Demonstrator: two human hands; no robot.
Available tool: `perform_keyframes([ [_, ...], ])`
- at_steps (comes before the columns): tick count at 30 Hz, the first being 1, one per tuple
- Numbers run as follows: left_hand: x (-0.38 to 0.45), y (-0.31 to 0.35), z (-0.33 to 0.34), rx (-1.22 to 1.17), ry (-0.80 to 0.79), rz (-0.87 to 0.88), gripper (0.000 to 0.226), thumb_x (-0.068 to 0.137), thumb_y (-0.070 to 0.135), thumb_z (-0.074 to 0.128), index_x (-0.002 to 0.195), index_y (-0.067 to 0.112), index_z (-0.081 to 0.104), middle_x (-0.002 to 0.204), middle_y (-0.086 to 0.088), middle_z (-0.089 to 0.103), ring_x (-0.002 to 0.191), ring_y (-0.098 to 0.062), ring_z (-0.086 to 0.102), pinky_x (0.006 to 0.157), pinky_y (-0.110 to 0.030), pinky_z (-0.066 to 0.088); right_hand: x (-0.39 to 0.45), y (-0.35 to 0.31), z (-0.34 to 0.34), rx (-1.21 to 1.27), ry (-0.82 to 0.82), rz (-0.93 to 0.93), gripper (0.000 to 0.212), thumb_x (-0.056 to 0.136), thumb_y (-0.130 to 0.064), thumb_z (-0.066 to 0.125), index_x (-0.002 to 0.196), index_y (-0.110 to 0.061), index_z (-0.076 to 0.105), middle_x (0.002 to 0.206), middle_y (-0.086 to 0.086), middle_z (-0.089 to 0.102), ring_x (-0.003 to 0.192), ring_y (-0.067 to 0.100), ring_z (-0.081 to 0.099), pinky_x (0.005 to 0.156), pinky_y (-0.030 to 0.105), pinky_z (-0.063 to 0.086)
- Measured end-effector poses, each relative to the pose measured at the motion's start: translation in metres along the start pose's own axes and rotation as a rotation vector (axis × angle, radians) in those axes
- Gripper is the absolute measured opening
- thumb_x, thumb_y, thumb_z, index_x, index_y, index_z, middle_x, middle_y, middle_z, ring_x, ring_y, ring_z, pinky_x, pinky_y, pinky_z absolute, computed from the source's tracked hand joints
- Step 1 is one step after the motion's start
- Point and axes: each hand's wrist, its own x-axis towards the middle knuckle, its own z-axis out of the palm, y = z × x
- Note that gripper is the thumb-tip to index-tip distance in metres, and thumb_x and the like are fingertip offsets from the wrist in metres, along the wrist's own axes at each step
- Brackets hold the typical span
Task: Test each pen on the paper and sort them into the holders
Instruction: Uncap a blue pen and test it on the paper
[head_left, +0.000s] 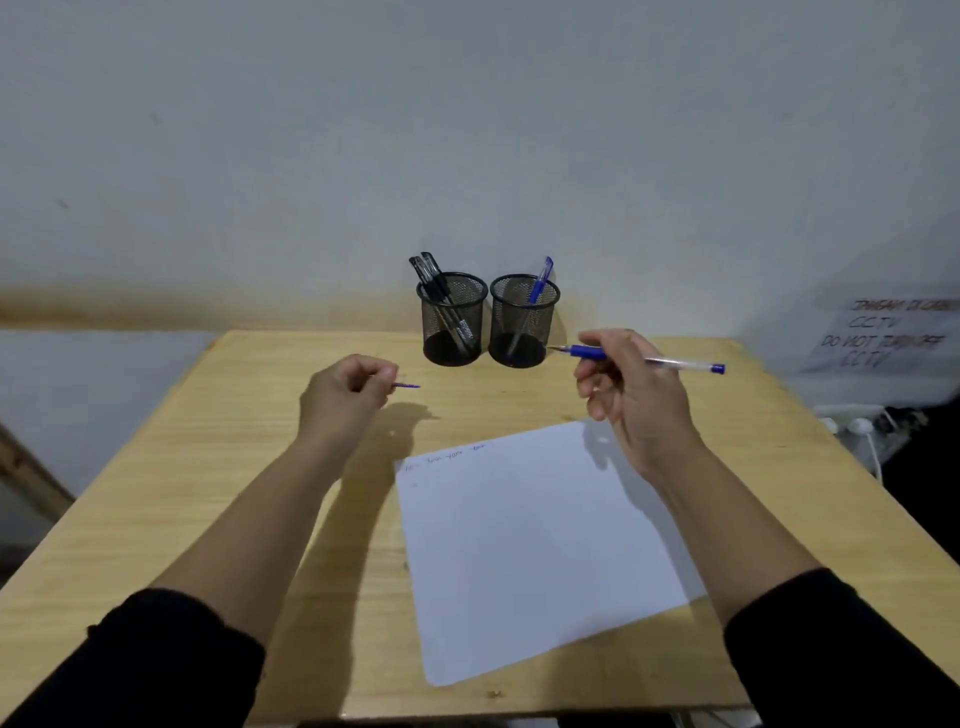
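Observation:
My right hand (631, 387) holds an uncapped blue pen (670, 362) level above the table, tip pointing left toward the right mesh holder (523, 322). My left hand (348, 392) is closed on the pen's blue cap (408, 385), whose clip sticks out to the right. A white paper (535, 551) with a few scribbles at its top left lies below my hands. The left mesh holder (451, 319) contains several black pens (434, 275). The right holder contains one blue pen (540, 280).
The two holders stand side by side at the far edge of the wooden table (208, 493), against the wall. A taped sign (878, 332) and a power strip with cable (857, 428) are off the table's right side.

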Motion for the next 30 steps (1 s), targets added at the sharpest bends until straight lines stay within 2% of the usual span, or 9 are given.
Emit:
perform_keyframes([
  [4, -0.012, -0.008, 0.036, 0.286, -0.075, 0.083, 0.011, 0.088, 0.019, 0.057, 0.080, 0.019, 0.066, 0.073, 0.013, 0.064, 0.069, 0.003, 0.057, 0.058, -0.009, 0.038, -0.011, 0.029, 0.011, -0.097, -0.013, 0.152, 0.025, 0.095, -0.013, 0.043, 0.088, -0.010, 0.066, 0.069, 0.010, 0.065, 0.048, 0.010, 0.057, 0.037, 0.018, 0.039],
  [6, -0.011, -0.018, 0.040, 0.344, -0.084, 0.085, 0.012, 0.088, 0.016, 0.056, 0.079, 0.017, 0.065, 0.071, 0.015, 0.065, 0.070, 0.008, 0.058, 0.058, -0.003, 0.038, -0.015, 0.038, 0.007, -0.130, 0.004, 0.185, 0.020, 0.092, -0.011, 0.048, 0.086, -0.007, 0.067, 0.070, 0.010, 0.064, 0.051, 0.012, 0.057, 0.039, 0.019, 0.040],
  [10, -0.012, -0.028, 0.043, 0.397, -0.087, 0.102, 0.010, 0.085, 0.015, 0.060, 0.079, 0.017, 0.067, 0.083, 0.003, 0.072, 0.082, -0.010, 0.061, 0.065, -0.008, 0.038, -0.015, 0.049, 0.001, -0.187, 0.007, 0.184, 0.017, 0.090, -0.010, 0.052, 0.082, -0.008, 0.067, 0.069, 0.009, 0.062, 0.054, 0.013, 0.056, 0.041, 0.021, 0.040],
  [14, -0.012, -0.029, 0.044, 0.417, -0.086, 0.120, 0.007, 0.085, 0.013, 0.061, 0.083, 0.015, 0.068, 0.085, 0.000, 0.072, 0.079, -0.009, 0.061, 0.062, -0.007, 0.036, -0.011, 0.054, 0.002, -0.196, 0.011, 0.210, 0.015, 0.090, -0.008, 0.052, 0.084, -0.007, 0.066, 0.067, 0.009, 0.062, 0.052, 0.013, 0.055, 0.038, 0.020, 0.038],
  [19, -0.032, -0.020, 0.048, 0.489, -0.034, 0.316, 0.012, 0.086, 0.018, 0.061, 0.095, 0.016, 0.068, 0.091, 0.009, 0.063, 0.098, -0.011, 0.049, 0.072, 0.003, 0.032, -0.010, 0.066, 0.003, -0.291, 0.018, 0.218, 0.016, 0.084, -0.006, 0.055, 0.076, -0.014, 0.066, 0.064, 0.008, 0.060, 0.050, 0.017, 0.047, 0.039, 0.022, 0.032],
  [21, -0.045, -0.019, 0.050, 0.545, -0.083, 0.413, 0.012, 0.085, 0.022, 0.061, 0.095, 0.018, 0.067, 0.100, 0.010, 0.063, 0.101, -0.010, 0.046, 0.076, -0.002, 0.028, -0.008, 0.071, 0.004, -0.361, 0.027, 0.224, 0.016, 0.081, -0.010, 0.056, 0.072, -0.019, 0.066, 0.059, 0.003, 0.057, 0.049, 0.014, 0.044, 0.042, 0.023, 0.032],
  [25, -0.070, -0.033, 0.052, 0.651, -0.190, 0.412, 0.024, 0.083, 0.029, 0.062, 0.106, 0.022, 0.065, 0.112, 0.007, 0.063, 0.111, -0.013, 0.046, 0.085, -0.015, 0.027, -0.005, 0.079, 0.014, -0.550, 0.038, 0.161, 0.013, 0.077, -0.028, 0.054, 0.067, -0.022, 0.059, 0.056, -0.002, 0.053, 0.054, 0.017, 0.046, 0.053, 0.030, 0.037],
  [27, -0.077, -0.039, 0.052, 0.669, -0.193, 0.390, 0.029, 0.084, 0.032, 0.061, 0.111, 0.021, 0.063, 0.116, 0.005, 0.063, 0.113, -0.016, 0.046, 0.094, -0.022, 0.033, -0.003, 0.082, 0.020, -0.574, 0.004, 0.141, 0.015, 0.084, -0.024, 0.052, 0.073, -0.016, 0.060, 0.060, 0.001, 0.058, 0.054, 0.016, 0.050, 0.053, 0.029, 0.041],
  [30, -0.078, -0.042, 0.052, 0.657, -0.178, 0.377, 0.032, 0.084, 0.032, 0.061, 0.114, 0.019, 0.062, 0.118, 0.004, 0.063, 0.114, -0.017, 0.046, 0.095, -0.021, 0.030, -0.002, 0.084, 0.024, -0.644, -0.015, 0.111, 0.020, 0.088, -0.020, 0.050, 0.075, -0.009, 0.061, 0.061, 0.003, 0.060, 0.051, 0.012, 0.052, 0.053, 0.026, 0.044],
])
